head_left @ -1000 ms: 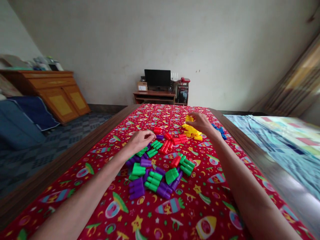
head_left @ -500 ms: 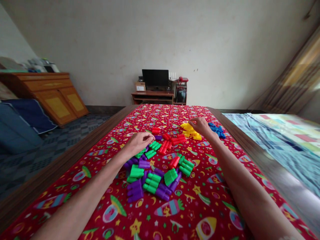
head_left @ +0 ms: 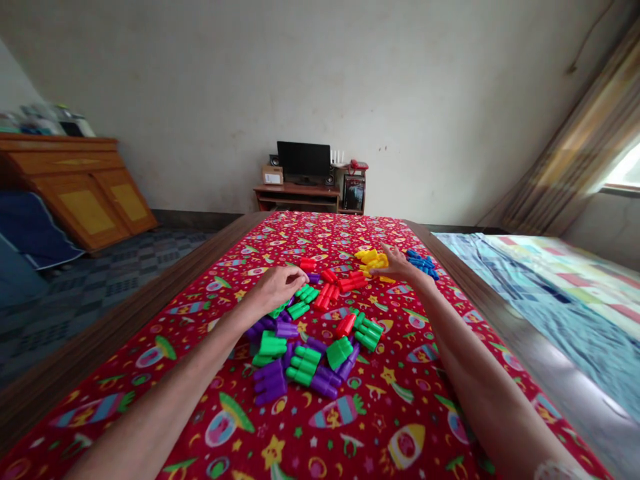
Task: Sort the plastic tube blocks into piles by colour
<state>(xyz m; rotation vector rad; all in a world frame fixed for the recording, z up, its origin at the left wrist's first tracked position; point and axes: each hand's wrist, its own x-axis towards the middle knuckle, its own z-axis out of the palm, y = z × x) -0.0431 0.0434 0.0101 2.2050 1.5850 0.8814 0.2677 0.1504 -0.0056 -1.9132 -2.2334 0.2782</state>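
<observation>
My left hand (head_left: 280,288) hovers over the left of the block heap, fingers pinched together; whether anything is between them is hidden. Just past its fingertips lies a purple block (head_left: 313,278). Below it are green blocks (head_left: 299,311) and more purple blocks (head_left: 270,381). My right hand (head_left: 399,263) is at the right side of a pile of yellow blocks (head_left: 369,257), its thumb and fingers spread apart. Right behind that hand sits a pile of blue blocks (head_left: 424,264). Several red blocks (head_left: 327,296) lie between my two hands.
A red patterned cloth (head_left: 350,440) covers the table, whose dark wooden edge (head_left: 165,313) shows on the left. To the right is a bed (head_left: 540,307). By the far wall stands a desk with a monitor (head_left: 303,160); a wooden cabinet (head_left: 85,193) is at the left.
My right hand has lowered beside the yellow blocks and its fingers have spread. My left hand has barely moved. The whole view has turned slightly to the right.
</observation>
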